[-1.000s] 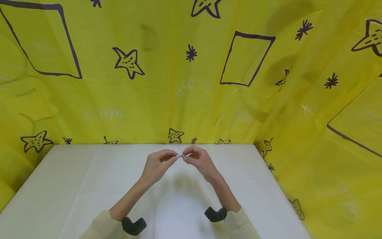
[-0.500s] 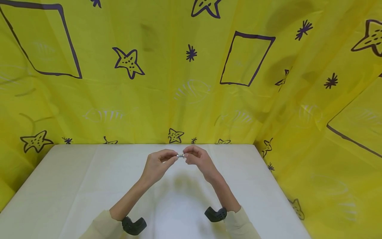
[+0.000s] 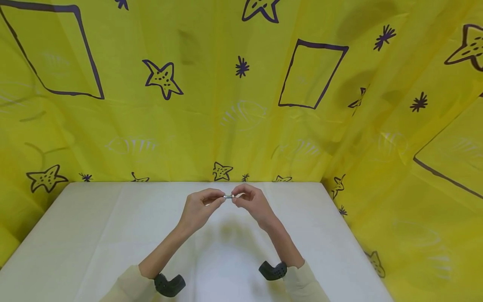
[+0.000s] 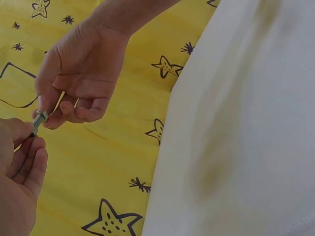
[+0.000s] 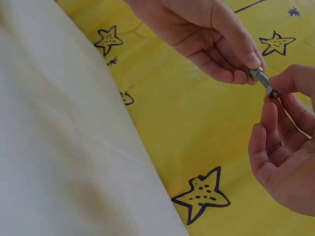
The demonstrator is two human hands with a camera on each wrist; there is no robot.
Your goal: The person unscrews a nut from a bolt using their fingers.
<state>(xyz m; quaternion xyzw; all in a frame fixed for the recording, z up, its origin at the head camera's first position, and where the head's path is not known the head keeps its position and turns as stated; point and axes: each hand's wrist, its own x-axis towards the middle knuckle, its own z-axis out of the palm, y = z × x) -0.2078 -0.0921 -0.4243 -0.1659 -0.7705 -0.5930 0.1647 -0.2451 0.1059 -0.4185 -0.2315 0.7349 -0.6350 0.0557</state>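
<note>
A small silvery hex bolt (image 5: 264,80) hangs level between the two hands, above the far part of the white table in the head view. Its head end is pinched by the thumb and fingers of my left hand (image 3: 199,208). My right hand (image 3: 255,206) pinches the opposite end, where a nut (image 5: 270,91) sits on the thread near the tip. Bare thread shows between head and nut in the right wrist view. In the left wrist view the fingertips partly cover both ends of the bolt.
The white tabletop (image 3: 143,235) lies below the hands, with soft shadows on it. Yellow curtains (image 3: 203,126) with drawn stars and frames stand along its back and right side. Black curved pieces (image 3: 170,285) sit at both wrists.
My right thumb slid back off the nut end half a second ago and is now forward on it again, the fingers shifting slightly. The left hand and bolt stay in place.
</note>
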